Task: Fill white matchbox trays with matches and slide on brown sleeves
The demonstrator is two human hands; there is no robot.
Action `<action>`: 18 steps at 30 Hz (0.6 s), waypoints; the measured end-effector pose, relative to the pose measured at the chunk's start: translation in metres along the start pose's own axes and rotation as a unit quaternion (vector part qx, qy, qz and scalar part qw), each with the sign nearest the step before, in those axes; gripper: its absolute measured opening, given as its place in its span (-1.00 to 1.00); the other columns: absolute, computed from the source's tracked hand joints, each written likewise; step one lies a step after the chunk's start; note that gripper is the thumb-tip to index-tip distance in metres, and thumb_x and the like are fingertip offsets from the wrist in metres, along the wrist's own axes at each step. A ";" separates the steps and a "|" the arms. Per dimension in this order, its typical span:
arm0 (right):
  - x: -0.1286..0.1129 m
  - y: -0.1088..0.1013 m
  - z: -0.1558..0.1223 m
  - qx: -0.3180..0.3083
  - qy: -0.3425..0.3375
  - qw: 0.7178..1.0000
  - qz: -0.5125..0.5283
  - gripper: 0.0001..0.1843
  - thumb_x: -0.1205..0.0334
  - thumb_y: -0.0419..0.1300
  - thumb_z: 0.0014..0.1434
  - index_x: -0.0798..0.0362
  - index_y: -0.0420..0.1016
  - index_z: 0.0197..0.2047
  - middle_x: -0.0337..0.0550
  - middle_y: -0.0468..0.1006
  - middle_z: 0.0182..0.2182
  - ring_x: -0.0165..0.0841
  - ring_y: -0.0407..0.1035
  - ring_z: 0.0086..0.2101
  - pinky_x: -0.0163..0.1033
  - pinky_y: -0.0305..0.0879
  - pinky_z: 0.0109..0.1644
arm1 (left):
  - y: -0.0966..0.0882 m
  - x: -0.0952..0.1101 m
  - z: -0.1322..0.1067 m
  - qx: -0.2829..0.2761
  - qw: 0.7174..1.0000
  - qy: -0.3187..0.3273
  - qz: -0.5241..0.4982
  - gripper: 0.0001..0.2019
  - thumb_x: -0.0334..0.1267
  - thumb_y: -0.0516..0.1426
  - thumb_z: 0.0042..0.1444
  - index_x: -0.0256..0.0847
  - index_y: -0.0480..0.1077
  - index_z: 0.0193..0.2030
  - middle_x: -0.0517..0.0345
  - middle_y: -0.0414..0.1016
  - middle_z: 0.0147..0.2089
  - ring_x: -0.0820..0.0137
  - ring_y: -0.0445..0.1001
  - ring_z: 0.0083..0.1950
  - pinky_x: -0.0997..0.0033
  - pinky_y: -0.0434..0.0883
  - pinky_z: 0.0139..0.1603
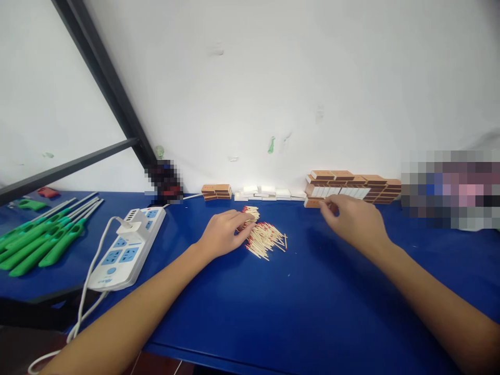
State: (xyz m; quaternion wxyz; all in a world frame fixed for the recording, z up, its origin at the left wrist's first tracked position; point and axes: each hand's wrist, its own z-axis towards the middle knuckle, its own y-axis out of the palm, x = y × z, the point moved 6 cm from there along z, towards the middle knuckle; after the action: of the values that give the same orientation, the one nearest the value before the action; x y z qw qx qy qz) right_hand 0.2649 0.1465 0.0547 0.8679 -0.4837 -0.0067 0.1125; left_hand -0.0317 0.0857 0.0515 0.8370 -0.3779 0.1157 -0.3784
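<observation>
Matches point(267, 240) lie heaped on the surface point(312, 302), the left hand point(223, 233) curled at their edge; whether it grips any is unclear. The right hand point(353, 219) bends before the boxes point(342, 175), its hold hidden. Small, light pinches should keep matches aligned.

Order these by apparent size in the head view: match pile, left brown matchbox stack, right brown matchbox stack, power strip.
Power strip and right brown matchbox stack: too close to rank, the strip lying nearer
Match pile
Left brown matchbox stack
</observation>
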 end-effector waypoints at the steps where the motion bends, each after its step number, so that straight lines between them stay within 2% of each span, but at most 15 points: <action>1: 0.007 -0.002 0.002 0.003 0.013 1.000 -0.007 -0.73 0.10 0.12 0.33 0.03 0.55 -0.32 -0.02 0.67 -0.35 -0.20 0.44 -0.42 -0.19 0.00 -0.39 | 0.000 0.000 0.000 0.000 1.000 -0.001 -0.002 -0.81 -0.24 0.12 0.41 -0.20 0.56 -0.03 0.16 0.64 -0.33 0.41 0.56 -0.37 0.38 0.50 -0.31; 6: 0.045 -0.009 0.012 0.020 0.076 0.996 -0.044 -0.71 0.10 0.12 0.35 0.05 0.54 -0.33 0.10 0.64 -0.40 -0.18 0.39 -0.47 -0.12 0.01 -0.37 | 0.001 -0.001 0.000 0.000 1.000 -0.009 -0.004 -0.80 -0.22 0.11 0.42 -0.18 0.56 -0.03 0.16 0.65 -0.33 0.42 0.55 -0.39 0.39 0.50 -0.33; 9: 0.045 -0.009 0.011 0.050 0.057 0.996 -0.049 -0.70 0.12 0.10 0.37 0.07 0.53 -0.33 0.11 0.65 -0.39 -0.19 0.42 -0.45 -0.13 0.00 -0.36 | 0.001 -0.001 0.000 0.002 1.000 -0.010 -0.002 -0.80 -0.22 0.11 0.42 -0.19 0.56 -0.03 0.15 0.64 -0.34 0.42 0.55 -0.39 0.39 0.50 -0.33; 12: 0.016 -0.003 0.007 0.067 -0.031 0.997 -0.029 -0.65 0.11 0.04 0.42 0.10 0.58 -0.22 0.10 0.68 -0.28 -0.20 0.49 -0.35 -0.17 0.05 -0.34 | 0.001 0.000 0.000 0.003 1.000 -0.004 0.000 -0.79 -0.23 0.10 0.42 -0.19 0.56 -0.04 0.16 0.63 -0.36 0.42 0.55 -0.38 0.39 0.49 -0.33; 15: -0.031 0.016 0.009 -0.009 -0.148 0.989 -0.005 -0.62 0.11 -0.01 0.46 0.09 0.60 -0.08 0.07 0.69 -0.17 -0.20 0.51 -0.27 -0.20 0.12 -0.30 | 0.001 0.001 0.000 0.009 1.000 0.001 0.003 -0.80 -0.23 0.10 0.42 -0.20 0.56 -0.04 0.15 0.63 -0.37 0.41 0.55 -0.38 0.39 0.49 -0.34; 18: -0.065 0.034 0.028 -0.063 -0.188 0.980 0.006 -0.62 0.13 -0.02 0.47 0.10 0.58 0.04 0.05 0.68 -0.13 -0.18 0.51 -0.26 -0.19 0.15 -0.29 | 0.001 0.001 0.000 0.015 1.000 0.004 0.008 -0.81 -0.24 0.11 0.42 -0.22 0.56 -0.05 0.13 0.65 -0.34 0.41 0.56 -0.38 0.39 0.49 -0.34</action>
State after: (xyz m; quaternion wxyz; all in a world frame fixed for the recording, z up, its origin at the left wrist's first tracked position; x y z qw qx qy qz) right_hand 0.1915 0.1739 0.0474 0.8180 -0.5080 -0.1745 0.2058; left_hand -0.0306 0.0859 0.0504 0.8451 -0.3629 0.1162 -0.3750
